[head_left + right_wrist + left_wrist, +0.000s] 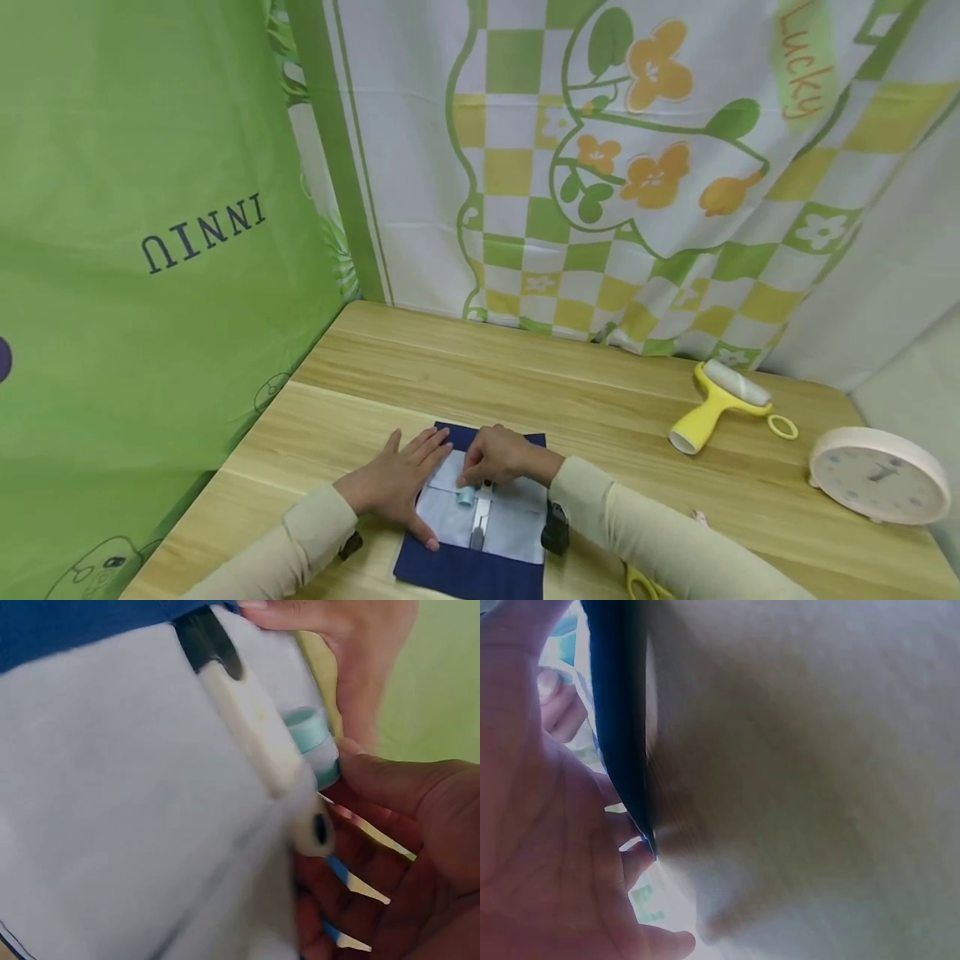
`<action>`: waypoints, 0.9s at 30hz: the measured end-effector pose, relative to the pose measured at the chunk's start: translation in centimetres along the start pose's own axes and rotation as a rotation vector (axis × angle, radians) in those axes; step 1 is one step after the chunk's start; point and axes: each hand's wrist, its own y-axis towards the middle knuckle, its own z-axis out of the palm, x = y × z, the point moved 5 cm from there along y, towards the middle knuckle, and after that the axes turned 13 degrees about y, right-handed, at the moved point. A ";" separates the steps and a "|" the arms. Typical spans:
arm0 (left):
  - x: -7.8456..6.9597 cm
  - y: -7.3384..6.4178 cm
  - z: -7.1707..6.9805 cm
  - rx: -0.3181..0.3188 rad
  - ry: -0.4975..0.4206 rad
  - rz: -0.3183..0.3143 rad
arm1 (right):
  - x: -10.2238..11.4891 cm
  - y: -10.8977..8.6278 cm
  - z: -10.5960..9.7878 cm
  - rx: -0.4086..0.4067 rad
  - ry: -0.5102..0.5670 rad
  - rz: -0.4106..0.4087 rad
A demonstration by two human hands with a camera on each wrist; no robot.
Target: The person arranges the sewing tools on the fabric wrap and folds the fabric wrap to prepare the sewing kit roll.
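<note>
A navy cloth organizer (468, 570) with a light grey pocketed inside lies open on the table. My left hand (393, 482) rests spread along its left side, thumb near the lower navy band. In the right wrist view, my right hand (420, 817) pinches a small teal-and-white roll (306, 732) at its edge, with the other fingers partly hidden behind the cloth. Beside the roll lies a slim white-handled tool (251, 724) with a dark end and a hole at the other. A fold of grey cloth crosses part of this handle. The left wrist view mostly shows my palm (547, 825) and the navy edge (619, 727).
On the wooden table (390, 358), a yellow lint roller (701, 421) lies at the back right, with a yellow ring (782, 427) beside it. A pink round clock (879, 475) stands at the far right. Yellow handles (641, 583) show below my right sleeve. Printed curtains (525, 175) hang behind.
</note>
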 end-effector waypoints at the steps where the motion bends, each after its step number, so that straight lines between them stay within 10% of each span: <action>1: 0.1 0.0 0.1 -0.002 -0.008 -0.004 | 0.4 -0.2 -0.4 -0.019 -0.011 -0.021; 8: 1.0 -0.2 0.8 -0.019 -0.108 0.007 | 2.5 -6.8 -8.9 -0.351 -0.166 -0.257; 14: 1.7 -1.2 0.6 0.030 -0.172 0.019 | -1.7 -14.7 -14.1 -0.364 -0.239 -0.122; 20: 1.7 -1.8 0.7 0.041 -0.162 -0.001 | -7.6 -19.1 -10.4 -0.240 -0.230 -0.001; 27: 1.2 -1.7 0.6 0.020 -0.161 0.013 | -9.5 -21.4 -4.2 -0.222 -0.221 0.227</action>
